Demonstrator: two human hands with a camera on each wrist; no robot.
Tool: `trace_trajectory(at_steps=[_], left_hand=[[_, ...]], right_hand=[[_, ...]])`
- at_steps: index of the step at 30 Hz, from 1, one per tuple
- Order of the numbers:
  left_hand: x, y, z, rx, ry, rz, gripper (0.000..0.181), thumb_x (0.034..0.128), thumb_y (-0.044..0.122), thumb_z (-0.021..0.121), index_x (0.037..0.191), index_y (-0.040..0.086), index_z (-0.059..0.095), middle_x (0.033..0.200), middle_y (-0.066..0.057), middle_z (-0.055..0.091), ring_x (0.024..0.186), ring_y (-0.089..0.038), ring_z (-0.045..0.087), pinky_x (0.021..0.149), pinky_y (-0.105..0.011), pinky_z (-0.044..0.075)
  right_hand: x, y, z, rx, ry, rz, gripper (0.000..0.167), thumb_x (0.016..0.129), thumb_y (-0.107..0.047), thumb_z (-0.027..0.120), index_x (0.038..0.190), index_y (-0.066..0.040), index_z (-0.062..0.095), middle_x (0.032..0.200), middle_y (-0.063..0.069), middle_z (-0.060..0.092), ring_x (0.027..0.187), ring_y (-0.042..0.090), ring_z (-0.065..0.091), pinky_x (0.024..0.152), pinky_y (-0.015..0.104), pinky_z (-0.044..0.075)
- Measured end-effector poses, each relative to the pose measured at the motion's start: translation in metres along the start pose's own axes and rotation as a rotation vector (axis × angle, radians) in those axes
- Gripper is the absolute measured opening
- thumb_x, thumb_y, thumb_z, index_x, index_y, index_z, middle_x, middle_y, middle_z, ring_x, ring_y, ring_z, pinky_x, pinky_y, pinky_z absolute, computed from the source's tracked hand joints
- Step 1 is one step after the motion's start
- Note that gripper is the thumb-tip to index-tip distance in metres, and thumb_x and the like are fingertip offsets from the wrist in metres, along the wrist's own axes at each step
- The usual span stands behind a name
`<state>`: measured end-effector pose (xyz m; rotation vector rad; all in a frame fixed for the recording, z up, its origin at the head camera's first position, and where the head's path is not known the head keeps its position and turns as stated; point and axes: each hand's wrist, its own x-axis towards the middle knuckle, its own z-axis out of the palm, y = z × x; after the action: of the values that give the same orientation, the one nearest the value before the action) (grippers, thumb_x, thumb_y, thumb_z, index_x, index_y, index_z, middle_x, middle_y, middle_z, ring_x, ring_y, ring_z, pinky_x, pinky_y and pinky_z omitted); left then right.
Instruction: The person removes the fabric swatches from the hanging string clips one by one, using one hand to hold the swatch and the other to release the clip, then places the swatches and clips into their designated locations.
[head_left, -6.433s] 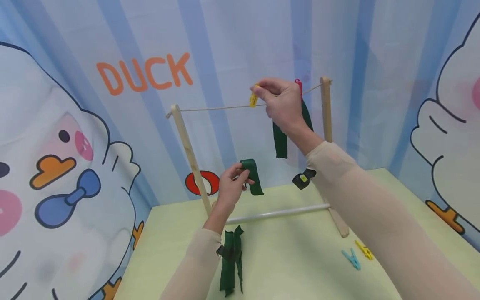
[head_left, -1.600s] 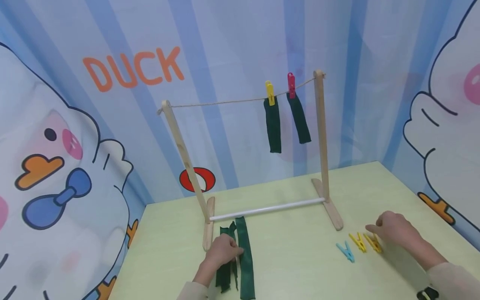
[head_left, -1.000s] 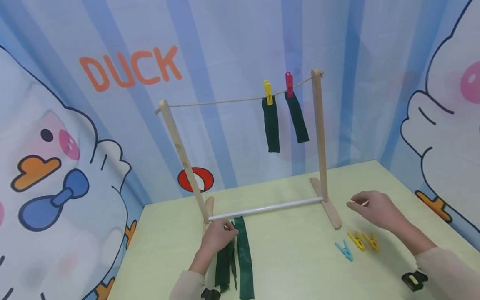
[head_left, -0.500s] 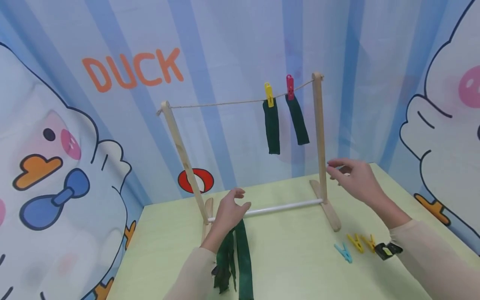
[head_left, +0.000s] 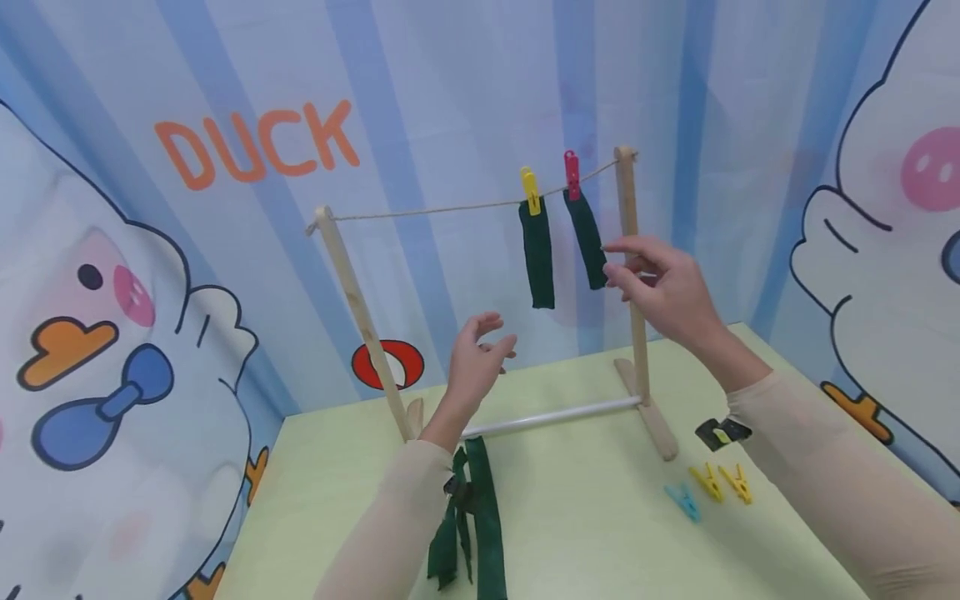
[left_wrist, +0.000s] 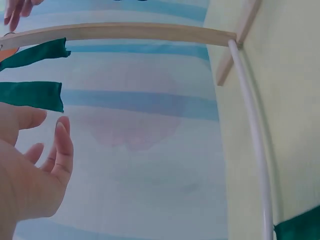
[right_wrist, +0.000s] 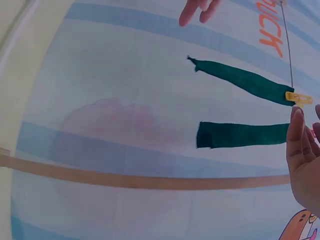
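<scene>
Two dark green cloth strips hang from the string point(head_left: 427, 211): the left strip point(head_left: 537, 258) under a yellow clothespin point(head_left: 530, 192), the right strip point(head_left: 586, 237) under a red clothespin point(head_left: 572, 177). My right hand point(head_left: 663, 287) is raised beside the right post, its fingertips close to the right strip's lower end. Whether they touch cannot be told from the head view. Lower and to the left, my left hand point(head_left: 478, 362) hovers with bent, parted fingers and nothing in them. In the right wrist view, the right hand point(right_wrist: 305, 160) partly covers the clothespin end of a strip.
A wooden frame with left post point(head_left: 363, 321), right post point(head_left: 632, 250) and white bottom rod point(head_left: 555, 416) stands on the pale table point(head_left: 592, 517). More green strips point(head_left: 489, 517) lie below my left forearm. One blue clothespin point(head_left: 683, 502) and two yellow clothespins point(head_left: 707, 482) lie front right.
Earlier, my left hand held a green strip and my right a yellow clothespin; both lie on the table now. Since then both hands have risen, the right also moving left toward the hanging strips.
</scene>
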<state>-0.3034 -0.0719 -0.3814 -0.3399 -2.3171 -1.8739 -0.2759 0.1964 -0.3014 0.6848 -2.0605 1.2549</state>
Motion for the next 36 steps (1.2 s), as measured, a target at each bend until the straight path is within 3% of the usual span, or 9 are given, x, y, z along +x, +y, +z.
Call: trace_trajectory(at_steps=[6,13,16,23,30,36], left_hand=[[0.011,0.013,0.017,-0.084,-0.009,0.022,0.049,0.0971,0.023,0.068,0.142,0.013,0.050,0.140,-0.003,0.055,0.091,-0.029,0.071,0.065,-0.030,0.056],[0.024,0.029,0.023,-0.138,0.021,0.049,0.049,0.0976,0.019,0.067,0.143,0.012,0.049,0.141,-0.005,0.055,0.085,-0.021,0.071,0.065,-0.027,0.056],[0.027,0.037,0.025,-0.152,0.012,0.052,0.049,0.0980,0.017,0.067,0.143,0.013,0.049,0.141,-0.005,0.055,0.085,-0.020,0.071,0.066,-0.027,0.057],[0.033,0.048,0.032,-0.207,-0.006,0.043,0.049,0.0975,0.016,0.067,0.143,0.014,0.049,0.143,-0.008,0.054,0.086,-0.023,0.072,0.067,-0.029,0.058],[0.037,0.055,0.040,-0.274,-0.012,-0.003,0.050,0.0969,0.011,0.067,0.143,0.013,0.048,0.141,-0.008,0.056,0.087,-0.024,0.073,0.070,-0.032,0.059],[0.040,0.057,0.041,-0.305,-0.033,-0.003,0.049,0.0987,0.012,0.065,0.144,0.012,0.046,0.139,-0.011,0.057,0.089,-0.024,0.073,0.074,-0.032,0.058]], right_hand=[[0.020,-0.011,0.007,-0.015,0.025,-0.088,0.031,0.096,-0.005,0.067,0.127,-0.003,0.065,0.115,0.011,0.066,0.073,0.003,0.066,0.066,0.016,0.053],[0.056,-0.029,0.013,-0.062,0.017,-0.138,0.038,0.098,-0.012,0.065,0.135,-0.008,0.060,0.123,0.010,0.064,0.071,0.011,0.067,0.063,0.018,0.053],[0.072,-0.035,0.015,-0.083,0.002,-0.135,0.042,0.099,-0.016,0.064,0.140,-0.011,0.057,0.122,0.008,0.065,0.071,0.008,0.067,0.064,0.020,0.053],[0.098,-0.043,0.027,-0.125,-0.038,-0.122,0.046,0.101,-0.018,0.061,0.145,-0.011,0.052,0.098,0.012,0.061,0.067,0.013,0.067,0.065,0.019,0.052],[0.106,-0.044,0.037,-0.155,-0.125,-0.077,0.048,0.102,-0.019,0.059,0.148,-0.009,0.047,0.106,0.012,0.065,0.063,0.016,0.067,0.055,0.023,0.049],[0.110,-0.044,0.041,-0.170,-0.165,-0.011,0.051,0.104,-0.022,0.057,0.151,-0.010,0.043,0.114,0.012,0.063,0.065,0.019,0.067,0.058,0.024,0.051]])
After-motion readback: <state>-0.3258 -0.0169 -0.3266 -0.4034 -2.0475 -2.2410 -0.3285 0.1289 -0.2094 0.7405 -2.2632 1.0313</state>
